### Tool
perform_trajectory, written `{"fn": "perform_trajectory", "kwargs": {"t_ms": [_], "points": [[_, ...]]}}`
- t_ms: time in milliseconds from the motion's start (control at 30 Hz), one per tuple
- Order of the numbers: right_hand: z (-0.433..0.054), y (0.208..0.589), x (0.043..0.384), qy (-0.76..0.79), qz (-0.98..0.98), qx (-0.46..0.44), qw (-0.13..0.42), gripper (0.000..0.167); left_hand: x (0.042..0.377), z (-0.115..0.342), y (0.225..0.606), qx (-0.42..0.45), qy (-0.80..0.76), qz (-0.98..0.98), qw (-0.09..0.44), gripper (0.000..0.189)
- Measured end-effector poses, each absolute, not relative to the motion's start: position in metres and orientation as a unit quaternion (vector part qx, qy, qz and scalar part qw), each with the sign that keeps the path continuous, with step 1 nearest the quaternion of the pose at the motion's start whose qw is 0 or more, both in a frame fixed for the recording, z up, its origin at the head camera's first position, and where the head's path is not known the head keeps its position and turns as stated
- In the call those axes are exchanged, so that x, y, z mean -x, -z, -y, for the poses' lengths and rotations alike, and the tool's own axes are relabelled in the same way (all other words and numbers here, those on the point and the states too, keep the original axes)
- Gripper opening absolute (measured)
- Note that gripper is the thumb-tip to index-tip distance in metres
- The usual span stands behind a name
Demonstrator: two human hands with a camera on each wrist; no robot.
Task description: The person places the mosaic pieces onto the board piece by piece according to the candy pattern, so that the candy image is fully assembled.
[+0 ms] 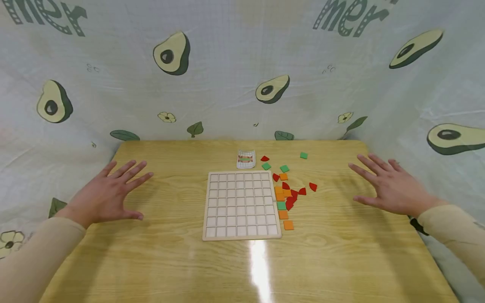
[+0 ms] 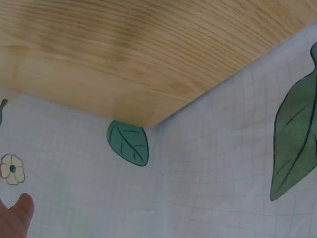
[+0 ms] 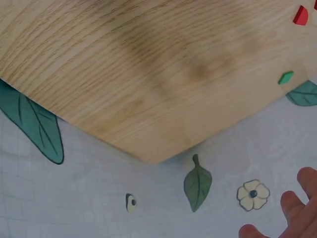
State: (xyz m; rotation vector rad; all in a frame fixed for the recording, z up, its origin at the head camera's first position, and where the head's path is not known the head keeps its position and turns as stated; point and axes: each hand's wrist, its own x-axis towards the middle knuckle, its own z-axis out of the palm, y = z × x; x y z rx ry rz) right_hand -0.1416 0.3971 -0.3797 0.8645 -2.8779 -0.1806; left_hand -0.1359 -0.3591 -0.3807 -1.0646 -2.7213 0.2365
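My left hand [image 1: 107,195] is held over the left side of the table with fingers spread, holding nothing. On the opposite side my right hand [image 1: 394,187] hovers likewise, fingers apart. Between them lies a pale wooden grid board [image 1: 242,206] with square cells, all bare. Along its right edge are scattered red quarter-round pieces [image 1: 313,187], orange squares [image 1: 288,225] and green squares [image 1: 281,205], some overlapping. Behind the board is a small pattern card [image 1: 246,159] showing a red, green and orange design on a grid. One green piece [image 3: 286,77] also shows in the right wrist view.
The light wooden table [image 1: 170,261] ends at a pale cloth [image 1: 227,75] printed with avocados, leaves and flowers, which hangs behind and at both sides. A bright reflection runs down the table in front of the board. A dark object [image 1: 418,226] is by the right wrist.
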Motion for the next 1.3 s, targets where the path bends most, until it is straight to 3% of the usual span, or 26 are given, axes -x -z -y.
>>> {"fn": "perform_trajectory", "kwargs": {"t_ms": [500,700,967,1300], "points": [[-0.348,0.398,0.16,0.007,0.949,-0.313,0.039,0.093,0.133,0.294,0.4,0.363,-0.044,0.927,0.078,0.112],[-0.321,0.415,0.174,-0.021,0.945,-0.328,0.003,0.093,0.132,0.257,0.421,0.362,-0.007,0.93,0.055,0.115],[-0.302,0.434,0.176,-0.051,0.95,-0.301,-0.066,0.075,0.129,0.225,0.44,0.371,0.02,0.928,0.035,0.115],[-0.305,0.452,0.175,-0.053,0.945,-0.32,-0.037,0.052,0.12,0.21,0.447,0.358,0.031,0.933,-0.026,0.118]]}}
